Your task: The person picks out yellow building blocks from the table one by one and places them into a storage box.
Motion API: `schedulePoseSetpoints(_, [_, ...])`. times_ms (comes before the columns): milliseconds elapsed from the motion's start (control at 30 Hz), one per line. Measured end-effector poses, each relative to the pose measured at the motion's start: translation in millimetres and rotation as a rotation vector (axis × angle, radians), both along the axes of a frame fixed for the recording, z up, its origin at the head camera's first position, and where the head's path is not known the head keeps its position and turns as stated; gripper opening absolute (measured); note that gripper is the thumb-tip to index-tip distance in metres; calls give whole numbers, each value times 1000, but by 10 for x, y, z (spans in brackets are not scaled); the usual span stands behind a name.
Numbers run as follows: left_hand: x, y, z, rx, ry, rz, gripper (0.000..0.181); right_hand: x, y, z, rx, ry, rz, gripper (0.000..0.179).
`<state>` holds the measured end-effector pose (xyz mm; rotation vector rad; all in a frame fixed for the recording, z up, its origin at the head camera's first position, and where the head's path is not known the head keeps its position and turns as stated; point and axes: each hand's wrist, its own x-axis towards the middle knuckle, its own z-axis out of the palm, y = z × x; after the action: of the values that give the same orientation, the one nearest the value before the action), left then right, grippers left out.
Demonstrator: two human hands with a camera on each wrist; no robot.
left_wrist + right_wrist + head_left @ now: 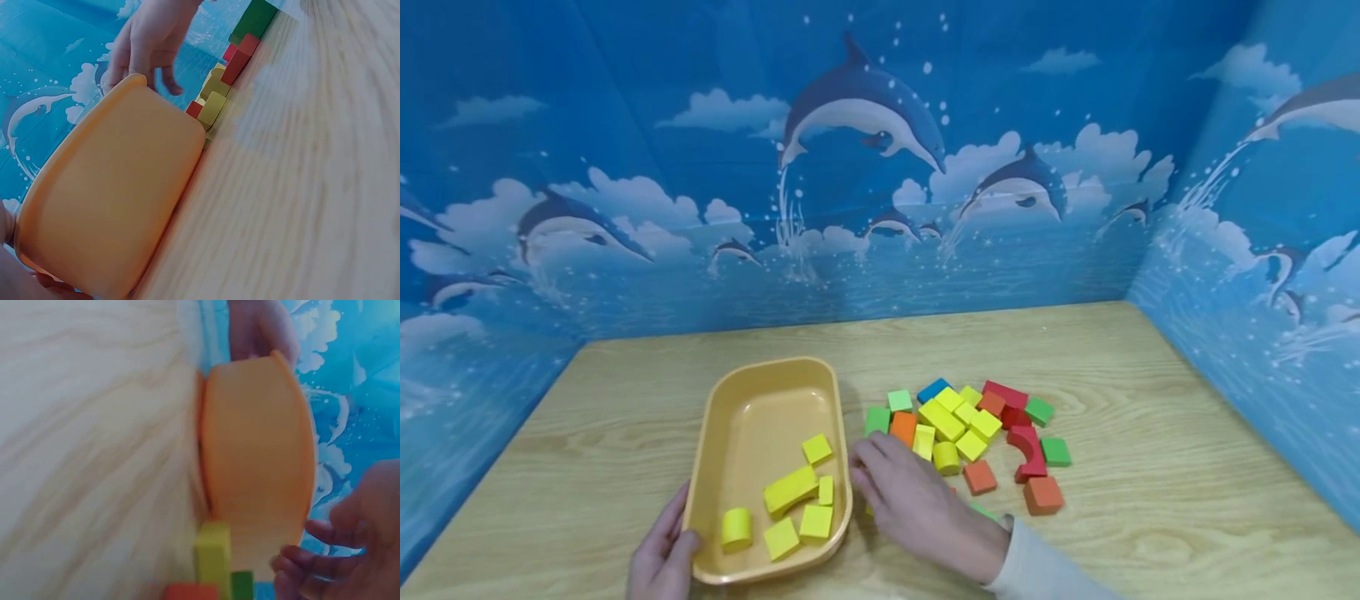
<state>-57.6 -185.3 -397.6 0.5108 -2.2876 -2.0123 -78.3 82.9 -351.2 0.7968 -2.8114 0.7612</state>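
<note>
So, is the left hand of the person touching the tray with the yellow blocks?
Touching. The head view shows it: the left hand is against the side of the tray, its thumb over the rim.

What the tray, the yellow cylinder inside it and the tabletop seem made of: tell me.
Tray: probably molded plastic, smooth and slightly glossy, with soft highlights and seamless rounded corners.
Yellow cylinder: perhaps painted wood, fairly matte, from its even opaque color; plastic remains possible.
Tabletop: wood-like, showing pale grain; solid or laminate, I cannot tell.
</note>
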Motion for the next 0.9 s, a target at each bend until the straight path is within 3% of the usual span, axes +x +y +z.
schedulePoseSetpoints(100, [6, 11, 21, -7, -24, 8, 69, -2, 43, -44, 120, -12, -32, 18])
schedulePoseSetpoints(233, [11, 8, 16, -8, -5, 19, 68, -2, 28, -90, 304, -13, -66, 45])
schedulePoseSetpoints(367, [16, 9, 18, -4, 9, 17, 67, 7, 2, -109, 396, -59, -86, 52])
schedulePoseSetpoints(500, [16, 14, 33, -9, -5, 15, 68, 7, 9, -115, 408, -84, -88, 49])
schedulePoseSetpoints(700, [14, -4, 14, -30, 12, 7, 67, -11, 16, -124, 407, -55, -74, 48])
schedulePoseSetpoints(900, [19, -13, 16, -49, -1, -5, 67, -56, 72, 8, 311, -121, -53, 54])
